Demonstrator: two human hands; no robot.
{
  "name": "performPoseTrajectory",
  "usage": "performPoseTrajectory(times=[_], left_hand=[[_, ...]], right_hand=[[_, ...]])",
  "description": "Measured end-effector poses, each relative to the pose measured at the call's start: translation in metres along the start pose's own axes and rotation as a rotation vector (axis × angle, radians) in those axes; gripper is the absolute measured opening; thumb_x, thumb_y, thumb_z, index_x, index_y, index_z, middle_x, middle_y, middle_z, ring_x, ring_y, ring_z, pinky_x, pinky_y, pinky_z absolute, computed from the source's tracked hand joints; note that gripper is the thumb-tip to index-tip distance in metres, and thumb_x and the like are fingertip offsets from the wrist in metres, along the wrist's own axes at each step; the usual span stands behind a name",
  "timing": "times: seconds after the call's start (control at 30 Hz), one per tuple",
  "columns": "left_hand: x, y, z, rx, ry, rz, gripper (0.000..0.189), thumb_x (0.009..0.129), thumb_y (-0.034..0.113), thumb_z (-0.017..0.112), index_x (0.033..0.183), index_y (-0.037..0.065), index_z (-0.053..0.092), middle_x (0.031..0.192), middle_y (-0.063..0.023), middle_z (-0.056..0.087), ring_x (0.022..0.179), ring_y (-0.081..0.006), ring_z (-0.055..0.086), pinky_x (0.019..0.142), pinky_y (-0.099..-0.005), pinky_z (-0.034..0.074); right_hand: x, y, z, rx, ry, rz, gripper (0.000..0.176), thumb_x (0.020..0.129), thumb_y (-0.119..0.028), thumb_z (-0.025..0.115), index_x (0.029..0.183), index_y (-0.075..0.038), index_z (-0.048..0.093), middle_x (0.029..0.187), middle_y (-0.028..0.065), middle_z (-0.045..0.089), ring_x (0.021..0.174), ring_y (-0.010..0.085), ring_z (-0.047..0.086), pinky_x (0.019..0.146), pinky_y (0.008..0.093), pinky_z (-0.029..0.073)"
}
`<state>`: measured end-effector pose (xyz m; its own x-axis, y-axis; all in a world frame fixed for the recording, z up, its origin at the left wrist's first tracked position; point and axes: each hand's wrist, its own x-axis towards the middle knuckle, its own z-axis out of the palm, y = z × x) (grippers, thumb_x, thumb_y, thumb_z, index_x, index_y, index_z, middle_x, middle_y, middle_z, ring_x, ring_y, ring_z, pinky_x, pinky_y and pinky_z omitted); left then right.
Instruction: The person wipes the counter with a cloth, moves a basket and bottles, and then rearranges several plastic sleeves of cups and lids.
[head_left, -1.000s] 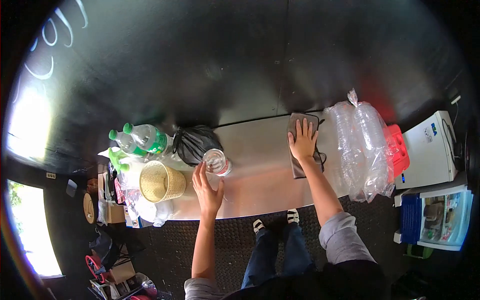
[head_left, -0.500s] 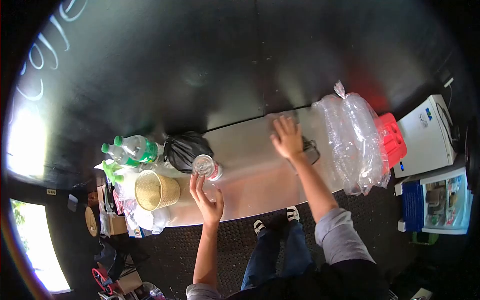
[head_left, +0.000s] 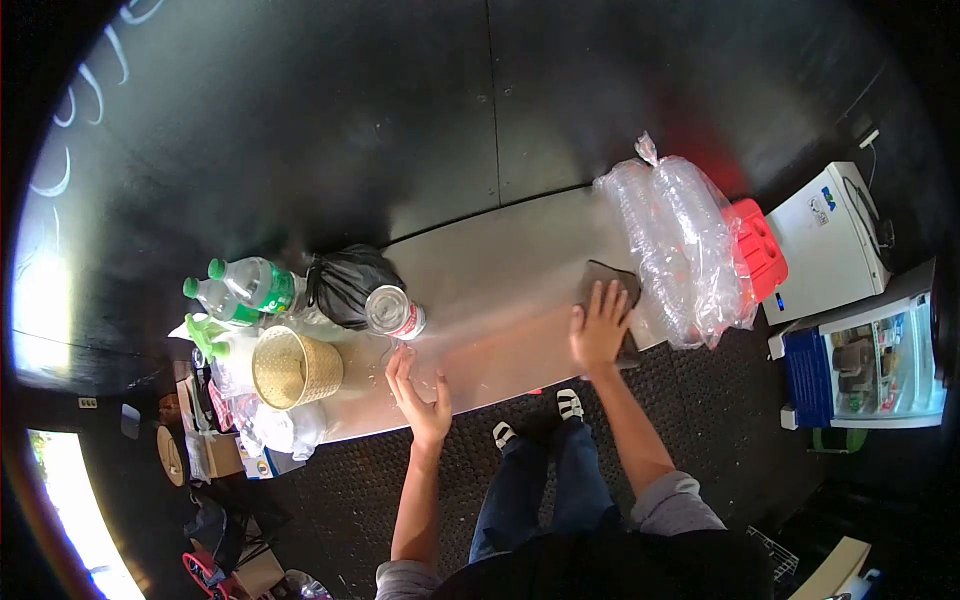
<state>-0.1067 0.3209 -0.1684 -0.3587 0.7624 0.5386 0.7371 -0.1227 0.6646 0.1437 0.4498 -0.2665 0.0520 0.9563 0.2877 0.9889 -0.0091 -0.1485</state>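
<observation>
My right hand lies flat with fingers spread on a dark grey-brown cloth, near the front right of the metal tabletop. The cloth shows past the fingertips and to the right of the hand. My left hand hovers by the front edge, fingers apart and nothing clearly held. Just beyond its fingertips stands a can with a red and white label; a small gap separates them. A woven basket is left of that hand.
Behind the can sits a black plastic bag, with green-capped bottles and a spray bottle to its left. Bagged clear plastic cups and a red holder occupy the right end. Farther right are a white appliance and an open cooler.
My right hand has come from the back of the tabletop to its front right part, with the cloth under it. My left hand now sits slightly clear of the can. The view has shifted a little.
</observation>
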Motion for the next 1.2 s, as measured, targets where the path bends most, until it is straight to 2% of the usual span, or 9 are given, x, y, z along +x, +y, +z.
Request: performPoseTrajectory(times=[0.23,0.43,0.53,0.67,0.8,0.97,1.07,1.13,1.2], left_hand=[[-0.033,0.002,-0.029,0.047,0.026,-0.055,0.047,0.078,-0.001,0.061,0.122,0.001,0.044,0.126,-0.0206,0.045,0.118,-0.0357,0.043,0.100,-0.0449,0.034],[-0.053,0.026,-0.012,-0.003,0.061,-0.074,0.044,0.078,-0.002,0.061,0.119,0.000,0.046,0.123,-0.0211,0.047,0.116,-0.0365,0.045,0.099,-0.0454,0.034],[-0.062,0.047,0.007,-0.030,0.044,-0.097,0.043,0.078,-0.002,0.061,0.119,0.000,0.047,0.122,-0.0207,0.047,0.116,-0.0362,0.045,0.100,-0.0451,0.034],[-0.080,0.075,0.031,-0.056,-0.018,-0.093,0.044,0.079,-0.004,0.059,0.120,-0.001,0.045,0.125,-0.0191,0.044,0.118,-0.0313,0.045,0.097,-0.0391,0.039],[-0.095,0.110,0.046,-0.107,-0.012,-0.086,0.044,0.078,-0.005,0.059,0.120,0.000,0.046,0.125,-0.0180,0.044,0.118,-0.0300,0.045,0.095,-0.0383,0.040],[-0.114,0.143,0.046,-0.113,-0.017,-0.132,0.045,0.076,-0.004,0.060,0.119,0.001,0.046,0.123,-0.0186,0.046,0.113,-0.0331,0.048,0.090,-0.0399,0.043],[-0.126,0.154,0.044,-0.106,-0.032,-0.134,0.044,0.077,-0.003,0.060,0.119,0.002,0.047,0.124,-0.0184,0.046,0.113,-0.0319,0.048,0.089,-0.0387,0.044],[-0.133,0.160,0.045,-0.119,-0.007,-0.150,0.044,0.077,-0.002,0.061,0.118,0.002,0.048,0.124,-0.0178,0.046,0.111,-0.0308,0.049,0.087,-0.0386,0.045],[-0.139,0.168,0.044,-0.124,-0.074,-0.167,0.044,0.077,-0.001,0.062,0.119,0.002,0.047,0.124,-0.0171,0.046,0.109,-0.0307,0.051,0.084,-0.0381,0.048]], right_hand=[[-0.077,-0.132,-0.018,0.346,-0.229,-0.675,0.052,0.091,-0.035,0.043,0.138,-0.013,0.037,0.147,0.0134,0.026,0.136,0.0348,0.023,0.106,0.0581,0.021],[-0.077,-0.070,-0.021,0.474,-0.288,-1.135,0.053,0.090,-0.038,0.049,0.138,-0.020,0.038,0.147,0.0082,0.029,0.134,0.0321,0.026,0.107,0.0536,0.021],[-0.050,-0.001,-0.032,0.277,-0.278,-0.986,0.055,0.089,-0.039,0.049,0.138,-0.018,0.037,0.147,0.0071,0.029,0.136,0.0294,0.025,0.107,0.0519,0.022],[-0.028,0.089,-0.038,0.222,-0.145,-0.498,0.053,0.092,-0.040,0.043,0.139,-0.016,0.036,0.148,0.0083,0.026,0.135,0.0322,0.024,0.107,0.0546,0.019],[-0.047,0.119,-0.043,0.310,-0.125,-0.481,0.047,0.091,-0.029,0.047,0.136,-0.015,0.042,0.147,0.0088,0.028,0.135,0.0318,0.025,0.108,0.0541,0.019],[-0.065,0.154,-0.049,0.528,-0.159,-0.570,0.040,0.087,-0.009,0.053,0.127,-0.007,0.050,0.141,0.0101,0.037,0.131,0.0337,0.032,0.106,0.0421,0.032],[-0.067,0.174,-0.055,0.558,-0.235,-0.623,0.035,0.087,-0.006,0.051,0.122,-0.005,0.054,0.141,0.0117,0.038,0.133,0.0345,0.029,0.106,0.0402,0.032],[-0.067,0.183,-0.059,0.548,-0.138,-0.675,0.030,0.087,-0.009,0.052,0.116,-0.003,0.056,0.132,0.0141,0.047,0.124,0.0344,0.041,0.099,0.0415,0.039],[-0.068,0.186,-0.067,0.753,-0.417,-0.306,0.027,0.088,-0.010,0.052,0.113,0.000,0.056,0.117,0.0182,0.056,0.108,0.0372,0.054,0.089,0.0433,0.045]])
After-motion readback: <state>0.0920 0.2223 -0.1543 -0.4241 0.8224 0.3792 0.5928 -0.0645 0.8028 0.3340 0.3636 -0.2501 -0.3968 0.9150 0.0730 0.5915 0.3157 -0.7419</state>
